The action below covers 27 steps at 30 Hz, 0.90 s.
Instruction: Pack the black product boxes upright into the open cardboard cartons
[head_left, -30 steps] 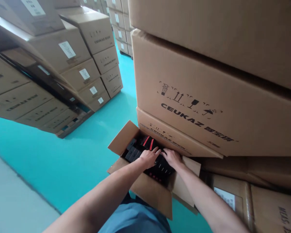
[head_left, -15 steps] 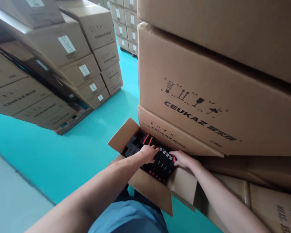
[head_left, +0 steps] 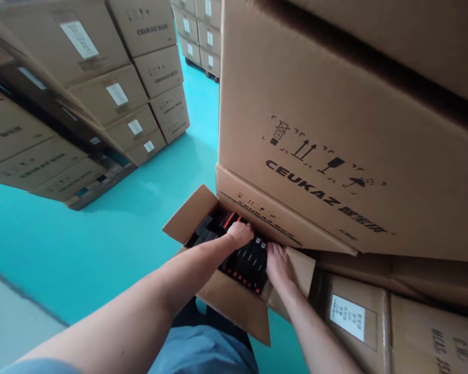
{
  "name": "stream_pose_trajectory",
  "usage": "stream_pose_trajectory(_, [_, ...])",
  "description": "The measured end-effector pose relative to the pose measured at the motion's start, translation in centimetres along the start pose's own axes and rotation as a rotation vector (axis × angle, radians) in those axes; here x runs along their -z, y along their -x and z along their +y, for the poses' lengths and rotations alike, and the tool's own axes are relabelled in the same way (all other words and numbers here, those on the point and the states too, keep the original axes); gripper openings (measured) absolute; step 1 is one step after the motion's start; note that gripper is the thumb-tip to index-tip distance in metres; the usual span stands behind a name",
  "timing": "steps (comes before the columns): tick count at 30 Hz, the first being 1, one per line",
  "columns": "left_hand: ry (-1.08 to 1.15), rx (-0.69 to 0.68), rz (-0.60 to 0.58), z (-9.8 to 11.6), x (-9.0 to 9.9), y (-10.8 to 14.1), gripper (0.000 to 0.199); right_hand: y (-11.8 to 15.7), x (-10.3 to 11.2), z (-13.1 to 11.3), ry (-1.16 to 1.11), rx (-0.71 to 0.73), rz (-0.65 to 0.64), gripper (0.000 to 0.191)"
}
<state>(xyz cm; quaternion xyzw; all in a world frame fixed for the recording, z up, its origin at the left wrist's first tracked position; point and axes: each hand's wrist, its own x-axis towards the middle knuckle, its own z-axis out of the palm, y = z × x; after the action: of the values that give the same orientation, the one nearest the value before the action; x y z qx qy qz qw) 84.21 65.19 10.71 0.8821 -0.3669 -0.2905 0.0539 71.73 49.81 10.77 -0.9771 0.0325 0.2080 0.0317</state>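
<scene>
An open carton [head_left: 234,297] with its flaps folded out holds a row of black packages [head_left: 250,258] with red ends and small white labels. My left hand [head_left: 241,234] is over the row near the carton's far side, its fingers curled down among the packages; what they hold, if anything, is hidden. At the right end of the row is my right hand [head_left: 278,263], fingers together and pointing away from me, pressed along the last package beside the right flap. More black packages with red stripes [head_left: 229,220] lie left of my left hand.
Large stacked cartons [head_left: 296,104] rise directly behind the open one. A labelled carton [head_left: 374,311] sits at the lower right. Pallets of stacked cartons [head_left: 117,93] stand at the left on the turquoise floor [head_left: 140,223].
My left hand has curled more tightly over the packages. The right hand has moved left and turned flatter against the row's right end. The camera view has shifted.
</scene>
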Motion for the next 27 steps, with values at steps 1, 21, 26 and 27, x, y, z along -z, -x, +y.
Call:
stream_pose_trajectory(1, [-0.019, -0.022, 0.026, 0.0, -0.3, 0.5, 0.023, -0.1, -0.4, -0.2, -0.003, 0.002, -0.009, 0.058])
stream_pose_trajectory(21, [-0.109, -0.219, 0.171, -9.1, 2.4, 6.9, 0.044, -4.8, -4.3, -10.1, -0.498, -0.335, 0.071, 0.067])
stream_pose_trajectory(26, [-0.092, -0.232, 0.171, -10.1, 3.3, 9.5, 0.049, -6.0, -3.6, -9.4, -0.539, -0.428, 0.065, 0.060])
stream_pose_trajectory(27, [-0.090, -0.233, 0.178, -10.7, 3.7, 10.1, 0.049, -5.6, -3.2, -9.1, -0.544, -0.419, 0.073, 0.059])
